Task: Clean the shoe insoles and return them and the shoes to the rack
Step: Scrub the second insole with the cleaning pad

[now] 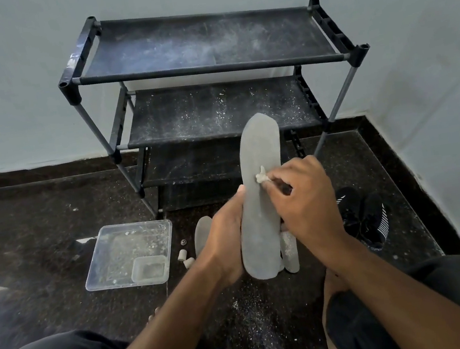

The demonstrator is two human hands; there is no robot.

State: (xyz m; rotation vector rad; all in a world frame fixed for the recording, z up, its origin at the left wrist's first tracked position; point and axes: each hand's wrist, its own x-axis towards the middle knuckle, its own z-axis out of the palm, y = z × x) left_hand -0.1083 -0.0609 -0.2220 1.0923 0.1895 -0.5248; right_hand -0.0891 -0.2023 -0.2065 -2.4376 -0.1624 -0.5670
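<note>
Left hand grips a grey insole by its lower edge, fingers wrapped behind, toe end tilted up toward the rack. Right hand pinches a small whitish wad against the insole's face, fingertips closed on it. Two more insoles (partly hidden) lie on the dark floor below; black shoes sit right; clear tray left.

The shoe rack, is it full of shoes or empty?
Empty: the shoe rack shelves show only dust and crumbs; the black shoes sit on the floor beside it.
</note>
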